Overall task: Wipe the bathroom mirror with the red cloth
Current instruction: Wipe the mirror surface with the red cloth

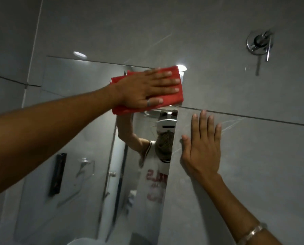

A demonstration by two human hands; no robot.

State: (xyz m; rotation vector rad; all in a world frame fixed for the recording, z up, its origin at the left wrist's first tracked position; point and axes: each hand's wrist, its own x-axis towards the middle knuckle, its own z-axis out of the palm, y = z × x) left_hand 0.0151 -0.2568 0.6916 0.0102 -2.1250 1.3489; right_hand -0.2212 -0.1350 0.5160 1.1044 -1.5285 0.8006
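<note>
The frameless bathroom mirror (80, 131) hangs on a grey tiled wall and fills the middle left of the head view. A folded red cloth (176, 98) lies flat against the mirror's top right corner. My left hand (147, 89) presses on the cloth with fingers spread and pointing right; a ring shows on the thumb. My right hand (203, 147) rests flat on the wall tile just right of the mirror's right edge, fingers pointing up, holding nothing. A bracelet sits on that wrist. The mirror reflects a person with a raised arm.
A chrome wall tap (259, 44) is mounted on the tile at the upper right. Dark grout lines (253, 117) cross the wall. The rim of a white basin (87, 241) shows at the bottom edge. Reflected in the mirror are a towel ring and a dark fitting.
</note>
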